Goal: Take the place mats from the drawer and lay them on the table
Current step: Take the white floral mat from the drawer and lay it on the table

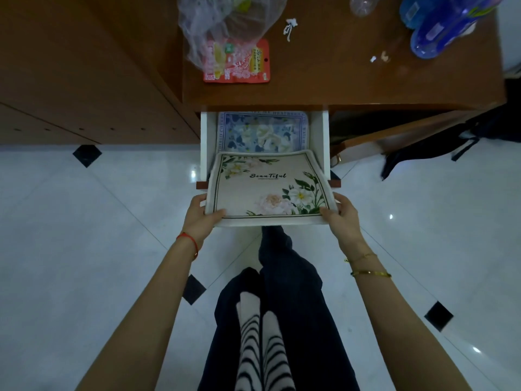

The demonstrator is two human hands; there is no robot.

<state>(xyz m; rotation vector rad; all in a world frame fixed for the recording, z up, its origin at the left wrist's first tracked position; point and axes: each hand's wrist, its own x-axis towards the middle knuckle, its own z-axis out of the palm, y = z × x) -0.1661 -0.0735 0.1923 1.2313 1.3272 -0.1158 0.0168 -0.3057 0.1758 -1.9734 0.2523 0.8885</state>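
Note:
A beige place mat (267, 187) with flowers and the word "Beautiful" is held over the front of the open white drawer (205, 136). My left hand (201, 217) grips its near left corner and my right hand (342, 218) grips its near right corner. The mat's far edge still lies in the drawer. Beneath it in the drawer lies a blue flowered place mat (262, 131), partly covered. The brown wooden table (332, 69) sits right above the drawer.
On the table lie a clear plastic bag (225, 24) over a red snack packet (239, 66), blue bottles (439, 26) at the far right, a clear bottle (362, 4) and paper scraps. A brown cabinet (84, 80) stands left. A dark bag (439, 142) lies under the table. White tiled floor below.

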